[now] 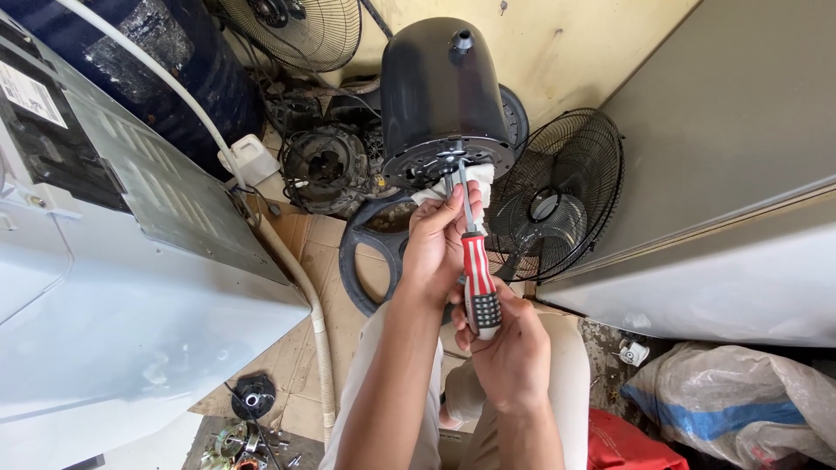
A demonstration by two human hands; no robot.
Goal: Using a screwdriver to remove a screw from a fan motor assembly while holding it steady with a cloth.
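My right hand [505, 348] grips the red, white and black handle of a screwdriver [478, 283]. Its metal shaft points up to the bottom plate of a black drum-shaped housing [440, 87]. My left hand [435, 239] pinches the shaft just below the tip and presses a white cloth [475, 183] against the housing's underside. The screwdriver tip itself is hidden between my fingers and the plate.
A white appliance casing [131, 287] stands at left with a white corrugated hose [305, 287] beside it. Black fan grilles [557, 196] lean behind the housing, along with a black wheel-like ring [370, 252] and motor parts [326, 165]. A grey metal cabinet [723, 174] fills the right. Sacks [731, 409] lie at bottom right.
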